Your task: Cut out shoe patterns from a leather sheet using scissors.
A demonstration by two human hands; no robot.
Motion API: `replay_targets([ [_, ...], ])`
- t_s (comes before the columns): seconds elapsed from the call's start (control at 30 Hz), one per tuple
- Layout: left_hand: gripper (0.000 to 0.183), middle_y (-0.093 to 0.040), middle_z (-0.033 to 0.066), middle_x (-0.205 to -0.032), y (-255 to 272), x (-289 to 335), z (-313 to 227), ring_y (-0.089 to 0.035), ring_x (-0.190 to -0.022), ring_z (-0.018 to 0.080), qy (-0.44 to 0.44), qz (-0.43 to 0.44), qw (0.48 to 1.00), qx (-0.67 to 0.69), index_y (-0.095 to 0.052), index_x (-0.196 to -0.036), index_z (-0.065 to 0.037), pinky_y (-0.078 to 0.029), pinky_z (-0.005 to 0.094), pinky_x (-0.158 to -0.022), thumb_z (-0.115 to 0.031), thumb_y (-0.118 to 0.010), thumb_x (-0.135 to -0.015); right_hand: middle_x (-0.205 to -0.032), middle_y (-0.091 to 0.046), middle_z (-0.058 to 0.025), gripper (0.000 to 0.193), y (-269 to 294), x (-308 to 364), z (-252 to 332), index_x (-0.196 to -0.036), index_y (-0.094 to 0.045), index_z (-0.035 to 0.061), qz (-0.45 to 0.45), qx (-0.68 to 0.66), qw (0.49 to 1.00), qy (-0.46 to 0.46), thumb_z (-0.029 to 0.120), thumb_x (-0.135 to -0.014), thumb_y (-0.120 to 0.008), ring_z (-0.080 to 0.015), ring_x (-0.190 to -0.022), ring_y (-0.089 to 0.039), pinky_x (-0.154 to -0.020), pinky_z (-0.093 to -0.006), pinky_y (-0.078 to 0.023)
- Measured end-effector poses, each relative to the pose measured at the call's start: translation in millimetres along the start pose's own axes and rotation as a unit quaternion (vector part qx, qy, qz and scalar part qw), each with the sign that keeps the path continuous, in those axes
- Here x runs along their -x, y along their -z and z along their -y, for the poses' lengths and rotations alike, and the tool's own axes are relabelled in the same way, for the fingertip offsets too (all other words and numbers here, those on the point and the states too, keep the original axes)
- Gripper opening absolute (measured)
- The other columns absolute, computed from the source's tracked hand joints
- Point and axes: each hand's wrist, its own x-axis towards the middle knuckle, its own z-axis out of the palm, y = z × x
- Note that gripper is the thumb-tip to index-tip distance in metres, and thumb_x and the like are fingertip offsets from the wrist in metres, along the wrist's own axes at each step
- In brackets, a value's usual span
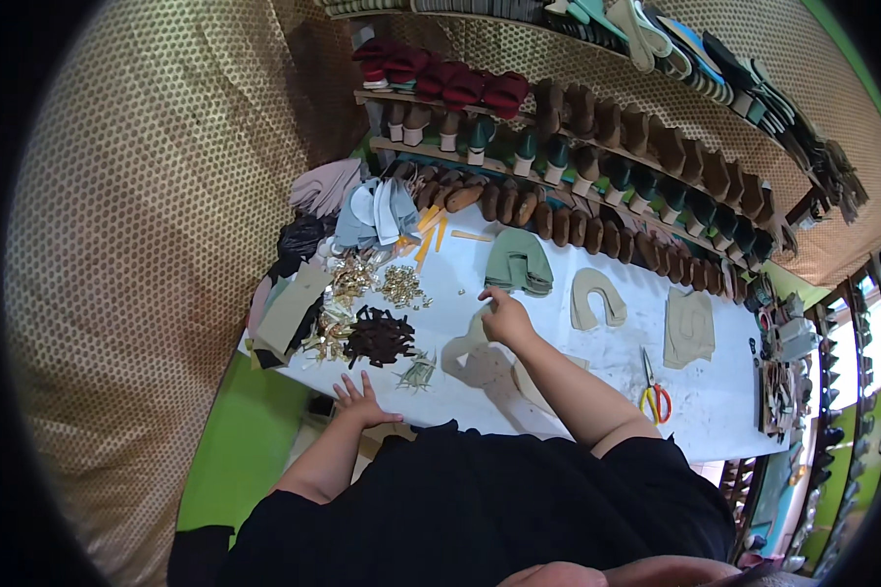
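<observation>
on the white table [646, 293], just beyond our right hand [507, 318] (fingers curled, any pinch indeterminable), we find a green stack [510, 252], judged light, pliant and slide-prone, best gripped through all layers at one side, our left hand [360, 405] lying fingers-spread at the edge.

Downward, head-worn fisheye view (black-rimmed), from near above the left hand [362, 403], right hand [507, 321] and table [715, 406].

We count one left hand [358, 402], one right hand [507, 321], one pair of scissors [650, 383], one stack of green U-shaped pieces [519, 256] and one heap of dark brown strips [380, 336]; we cannot tally the overlapping shelved shoes [481, 135].
</observation>
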Motion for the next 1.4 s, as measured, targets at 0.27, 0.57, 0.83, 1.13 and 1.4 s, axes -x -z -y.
replay_targets([
  [0.27, 0.156, 0.033, 0.0239, -0.151, 1, 5, -5, 0.026, -0.140, 0.0484, 0.020, 0.003, 1.000, 0.004, 0.028, -0.148, -0.022, -0.006, 0.0663, -0.112, -0.076, -0.079, -0.048, -0.095, -0.068, -0.0096, 0.029, 30, -3, 47, -0.111, -0.063, 0.0043, -0.105, -0.183, 0.977, -0.031, 0.012, -0.083, -0.065, -0.0187, -0.085, -0.062, -0.076, -0.0301, -0.049],
  [0.57, 0.153, 0.031, 0.0223, -0.153, 2, 9, -10, 0.024, -0.141, 0.0469, 0.030, 0.004, 0.999, -0.012, 0.026, -0.149, -0.023, -0.007, 0.0642, -0.113, -0.076, -0.078, -0.050, -0.146, -0.041, -0.0187, 0.080, -11, 77, -86, -0.142, -0.039, 0.0079, 0.114, 0.205, 0.967, -0.097, 0.046, -0.079, -0.071, -0.0358, -0.132, -0.043, -0.107, -0.0569, -0.033],
  [0.83, 0.154, 0.031, 0.0211, -0.154, 1, 8, -9, 0.024, -0.142, 0.0459, 0.026, -0.016, 1.000, 0.004, 0.025, -0.150, -0.024, -0.007, 0.0652, -0.113, -0.072, -0.081, -0.050, -0.151, -0.033, -0.0177, 0.099, 16, 113, -96, -0.150, -0.025, 0.0047, 0.133, 0.420, 0.897, -0.050, 0.065, -0.080, -0.060, -0.0315, -0.141, -0.030, -0.113, -0.0650, -0.011],
  [1.13, 0.156, 0.032, 0.0208, -0.153, -2, 3, -6, 0.026, -0.141, 0.0460, 0.026, -0.013, 1.000, -0.003, 0.027, -0.149, -0.024, -0.007, 0.0672, -0.111, -0.076, -0.080, -0.047, -0.138, -0.049, -0.0131, 0.090, 42, 75, -123, -0.134, -0.045, 0.0079, 0.162, 0.388, 0.886, -0.197, 0.057, -0.066, -0.080, -0.0310, -0.134, -0.037, -0.107, -0.0535, -0.032],
  [1.4, 0.157, 0.034, 0.0204, -0.153, -5, 4, -7, 0.027, -0.141, 0.0452, 0.039, -0.013, 0.999, 0.003, 0.027, -0.148, -0.025, -0.006, 0.0669, -0.112, -0.075, -0.081, -0.046, -0.131, -0.055, -0.0138, 0.081, 45, 67, -128, -0.129, -0.051, 0.0064, 0.185, 0.360, 0.895, -0.187, 0.049, -0.067, -0.082, -0.0316, -0.129, -0.043, -0.101, -0.0518, -0.038],
])
